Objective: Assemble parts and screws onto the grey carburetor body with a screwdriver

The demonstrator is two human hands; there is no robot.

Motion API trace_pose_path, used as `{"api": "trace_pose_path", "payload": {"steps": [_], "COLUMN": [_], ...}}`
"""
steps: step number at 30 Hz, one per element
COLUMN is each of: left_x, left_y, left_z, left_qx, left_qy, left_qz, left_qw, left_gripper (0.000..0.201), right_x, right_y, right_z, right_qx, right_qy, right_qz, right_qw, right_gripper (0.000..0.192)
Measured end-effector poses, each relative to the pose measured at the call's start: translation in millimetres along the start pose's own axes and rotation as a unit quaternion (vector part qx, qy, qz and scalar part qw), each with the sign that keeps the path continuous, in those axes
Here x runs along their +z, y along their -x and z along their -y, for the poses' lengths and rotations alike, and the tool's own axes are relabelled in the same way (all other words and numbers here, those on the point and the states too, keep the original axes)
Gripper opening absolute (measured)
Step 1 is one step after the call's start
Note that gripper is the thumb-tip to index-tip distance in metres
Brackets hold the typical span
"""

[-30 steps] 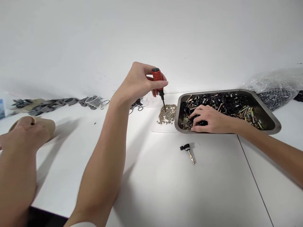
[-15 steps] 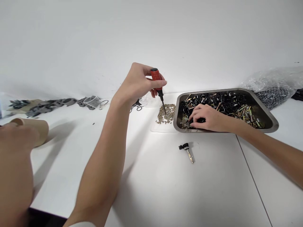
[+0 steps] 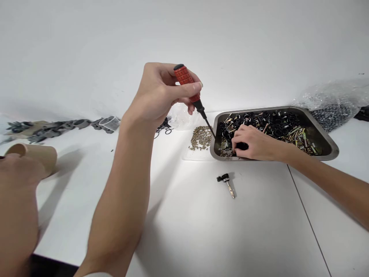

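A red and black screwdriver (image 3: 184,76) is pinched between the thumb and fingers of my left hand (image 3: 157,92). Its shaft slants down to the right, and the tip lies in front of the left rim of a metal tray (image 3: 331,151). Whether a screw sits on the tip is too small to tell. Inside the tray, my right hand (image 3: 253,142) has its fingers curled round a black part (image 3: 241,146), mostly hidden. Small brass-coloured screws (image 3: 201,138) lie in a heap left of the tray. A black-headed part with a metal shaft (image 3: 227,184) rests on the table in front.
At far left, another person's hand (image 3: 20,169) is at a tan cardboard tube (image 3: 47,157). Grey parts (image 3: 54,130) and a clear cup (image 3: 109,123) line the back. Black rings (image 3: 165,129) lie behind the screws. A clear bag of dark parts (image 3: 334,115) stands behind the tray.
My left hand has risen and moved left, and the screwdriver has tilted, its tip going from the screw heap to the tray's left rim. My right hand has shifted slightly within the tray.
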State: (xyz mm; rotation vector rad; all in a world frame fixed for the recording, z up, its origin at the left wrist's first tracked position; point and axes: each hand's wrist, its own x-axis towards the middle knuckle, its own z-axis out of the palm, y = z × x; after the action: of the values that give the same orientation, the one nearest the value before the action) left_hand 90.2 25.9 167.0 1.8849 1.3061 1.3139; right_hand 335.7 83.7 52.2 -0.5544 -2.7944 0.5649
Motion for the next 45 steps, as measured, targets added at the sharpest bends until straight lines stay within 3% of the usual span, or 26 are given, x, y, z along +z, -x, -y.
{"api": "trace_pose_path", "payload": {"steps": [5,12,22,30,39,45], "left_x": [11.9,33.2,37.9,43.1,29.1,11.1], "left_y": [-0.9,-3.1,-2.5,-3.8,-0.5,-0.7], "left_z": [0.3,1.9,6.5,17.8,0.8,-0.8], "left_qx": [-0.017,-0.067,-0.045,-0.043,-0.058,-0.008], "left_qy": [0.008,-0.052,-0.026,-0.041,-0.057,0.003], "left_qz": [0.025,0.070,0.132,0.151,0.103,0.059], "left_qw": [1.000,0.994,0.990,0.987,0.991,0.998], "left_gripper": [0.013,0.012,0.015,0.020,0.017,0.017], "right_x": [1.9,2.0,0.1,0.5,0.5,-0.6], "right_y": [-2.8,-2.4,-2.8,-2.3,-2.4,-2.1], "right_z": [0.1,3.3,6.7,6.6,6.9,7.5], "right_qx": [0.021,0.037,0.046,0.046,0.049,0.051], "right_qy": [-0.003,-0.009,0.032,0.028,0.030,0.031], "right_qz": [-0.014,-0.019,-0.013,-0.016,-0.010,-0.006], "right_qw": [1.000,0.999,0.998,0.998,0.998,0.998], "right_gripper": [0.036,0.026,0.033,0.035,0.034,0.033]}}
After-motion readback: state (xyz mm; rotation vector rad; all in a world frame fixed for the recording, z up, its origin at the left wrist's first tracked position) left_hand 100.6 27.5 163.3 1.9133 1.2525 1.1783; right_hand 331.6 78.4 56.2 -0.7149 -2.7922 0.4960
